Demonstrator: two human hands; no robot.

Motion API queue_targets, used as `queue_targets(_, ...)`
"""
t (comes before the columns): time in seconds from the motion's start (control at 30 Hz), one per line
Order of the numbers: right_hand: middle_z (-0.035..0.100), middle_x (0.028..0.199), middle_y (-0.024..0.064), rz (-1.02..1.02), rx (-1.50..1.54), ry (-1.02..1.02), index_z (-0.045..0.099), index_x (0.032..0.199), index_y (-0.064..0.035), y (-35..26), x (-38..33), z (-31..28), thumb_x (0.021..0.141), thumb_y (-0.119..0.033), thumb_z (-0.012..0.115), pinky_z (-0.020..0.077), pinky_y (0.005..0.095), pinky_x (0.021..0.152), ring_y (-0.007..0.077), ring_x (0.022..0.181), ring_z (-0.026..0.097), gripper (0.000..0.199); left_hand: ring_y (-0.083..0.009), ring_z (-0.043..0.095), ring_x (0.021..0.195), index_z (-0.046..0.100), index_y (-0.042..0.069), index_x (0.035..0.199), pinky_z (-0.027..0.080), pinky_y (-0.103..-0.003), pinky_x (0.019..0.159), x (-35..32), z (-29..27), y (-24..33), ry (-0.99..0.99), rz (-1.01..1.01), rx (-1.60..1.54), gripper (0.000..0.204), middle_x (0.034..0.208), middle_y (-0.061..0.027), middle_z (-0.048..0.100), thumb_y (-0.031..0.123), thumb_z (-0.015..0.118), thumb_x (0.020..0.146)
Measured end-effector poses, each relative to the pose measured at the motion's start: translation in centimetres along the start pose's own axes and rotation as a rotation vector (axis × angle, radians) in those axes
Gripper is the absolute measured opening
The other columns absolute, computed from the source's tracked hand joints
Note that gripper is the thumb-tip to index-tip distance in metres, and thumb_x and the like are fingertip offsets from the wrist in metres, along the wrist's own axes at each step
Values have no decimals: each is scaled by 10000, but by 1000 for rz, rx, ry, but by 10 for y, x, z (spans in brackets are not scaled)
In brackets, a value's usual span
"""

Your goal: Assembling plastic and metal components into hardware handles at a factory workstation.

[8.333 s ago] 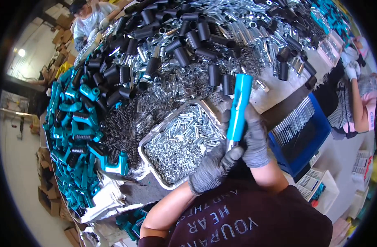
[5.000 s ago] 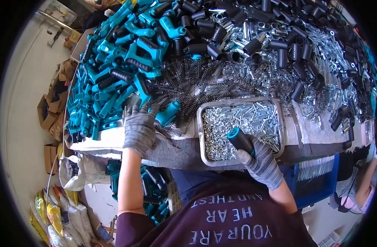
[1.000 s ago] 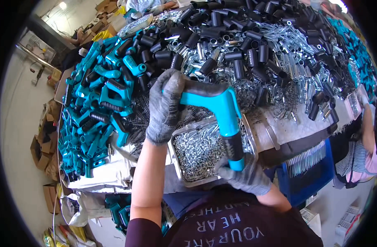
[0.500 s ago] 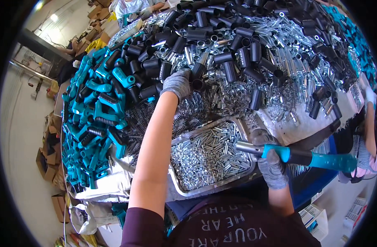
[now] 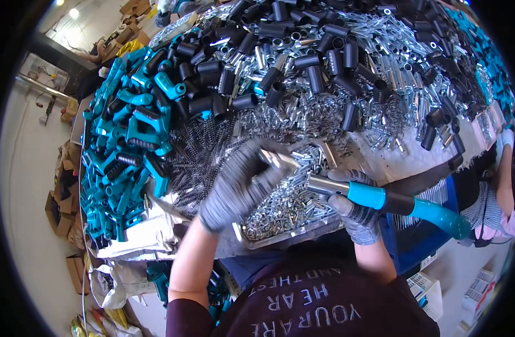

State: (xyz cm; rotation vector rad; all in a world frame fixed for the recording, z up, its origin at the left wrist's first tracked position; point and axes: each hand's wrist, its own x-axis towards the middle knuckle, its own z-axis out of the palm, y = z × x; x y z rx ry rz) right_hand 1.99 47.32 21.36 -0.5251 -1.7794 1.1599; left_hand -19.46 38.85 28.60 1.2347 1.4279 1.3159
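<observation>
Head view: two gloved hands, right hand (image 5: 355, 210) grip around one teal-and-black handle (image 5: 406, 205), left hand (image 5: 240, 182) pinching one metal piece (image 5: 277, 160).

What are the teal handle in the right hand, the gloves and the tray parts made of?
Teal handle: looks like moulded plastic, glossy highlights, with a black grip band and a shiny metal tip.
Left hand and right hand gloves: grey knit fabric, ribbed weave visible.
Small tubes in the tray: bright plated metal, probably steel.

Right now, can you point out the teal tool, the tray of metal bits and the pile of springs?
Teal tool (image 5: 375, 196), head view: on its teal sleeve, beside the right hand.
Tray (image 5: 285, 235), head view: on its near rim.
Springs (image 5: 198, 154), head view: middle of the dark pile, left of the tray.
</observation>
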Motion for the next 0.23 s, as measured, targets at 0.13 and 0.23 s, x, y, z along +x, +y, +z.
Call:
queue_targets(0.13, 702, 999, 114, 276, 346, 30, 706, 985, -62, -6, -13, 15, 743, -203, 767, 547, 337, 802, 227, 871, 687, 286, -125, 589, 1012, 542, 12, 1188, 491, -273, 880, -42, 7, 1, -61, -32, 67, 332, 1062, -69, 610, 148, 648, 904)
queue_targets(0.23, 686, 992, 150, 319, 280, -123, 609, 1080, 27, -3, -21, 14, 761, -328, 765, 541, 373, 832, 242, 879, 677, 502, -158, 588, 1036, 525, 19, 1237, 486, -297, 895, -60, 5, -7, -74, -33, 131, 381, 1082, -76, 610, 157, 650, 905)
